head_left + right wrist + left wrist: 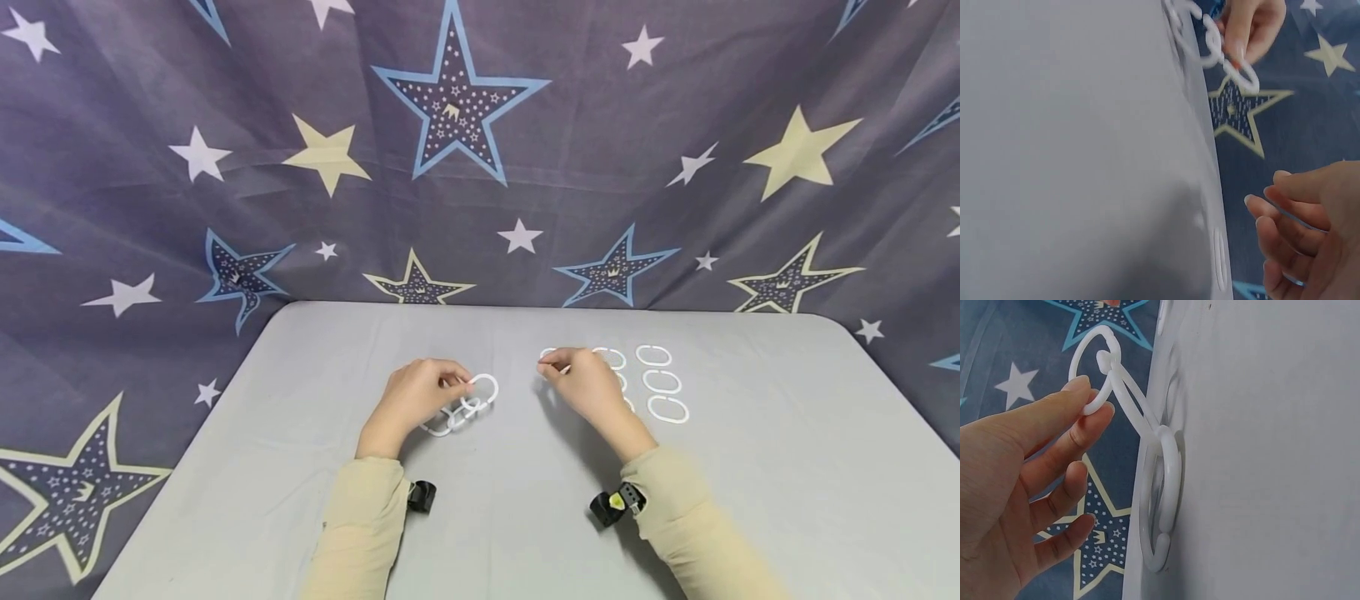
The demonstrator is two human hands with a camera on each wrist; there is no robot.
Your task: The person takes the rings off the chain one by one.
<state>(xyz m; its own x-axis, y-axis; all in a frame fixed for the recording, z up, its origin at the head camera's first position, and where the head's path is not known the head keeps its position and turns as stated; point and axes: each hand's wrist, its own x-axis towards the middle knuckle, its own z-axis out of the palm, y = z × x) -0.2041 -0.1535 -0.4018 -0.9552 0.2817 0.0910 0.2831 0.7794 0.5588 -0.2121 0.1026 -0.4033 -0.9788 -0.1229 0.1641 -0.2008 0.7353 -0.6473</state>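
Observation:
My left hand (422,393) pinches a white plastic chain link (1077,355) between thumb and fingers, tilted up off the table. Hooked through it is a middle link (1127,403), and below that a lower link (1173,478) reaches down to the table; the three form a short chain. Over the table, to the right, my right hand (590,390) hovers with nothing in it. In the right wrist view its fingers are loosely bent, the thumb near the index finger. Loose white links lie beneath and beside this hand, which partly hides them.
On the right stands a column of three loose oval links (687,412), with more links (624,360) to its left. A pale grey cloth covers the table (765,467). Behind its far edge hangs a dark star-patterned curtain (570,192).

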